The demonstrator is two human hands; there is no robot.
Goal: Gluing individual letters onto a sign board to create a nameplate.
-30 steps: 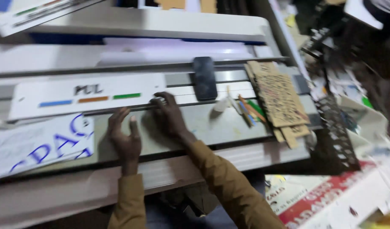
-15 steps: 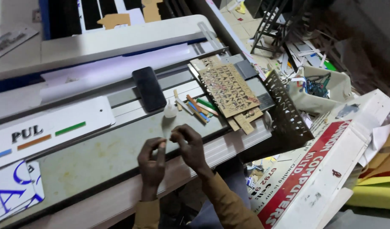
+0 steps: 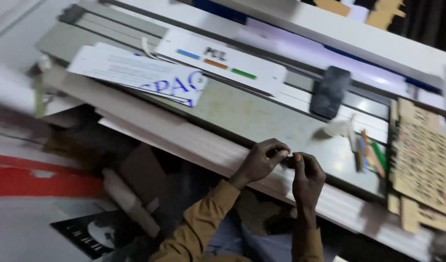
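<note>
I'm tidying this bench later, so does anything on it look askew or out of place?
Yes. A dark phone lies slanted across the machine's rails, and printed sheets overhang the bed's left end. Loose pens lie scattered beside a perforated brown board. Both hands pinch something too small to identify.

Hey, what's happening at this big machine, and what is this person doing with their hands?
A person in tan sleeves has both hands together at the front edge of a wide flatbed machine. The left hand and right hand meet fingertip to fingertip, seemingly pinching something too small and blurred to identify. On the bed lie a white sign with coloured bars, a dark phone, some pens and a cut-out cardboard sheet.
</note>
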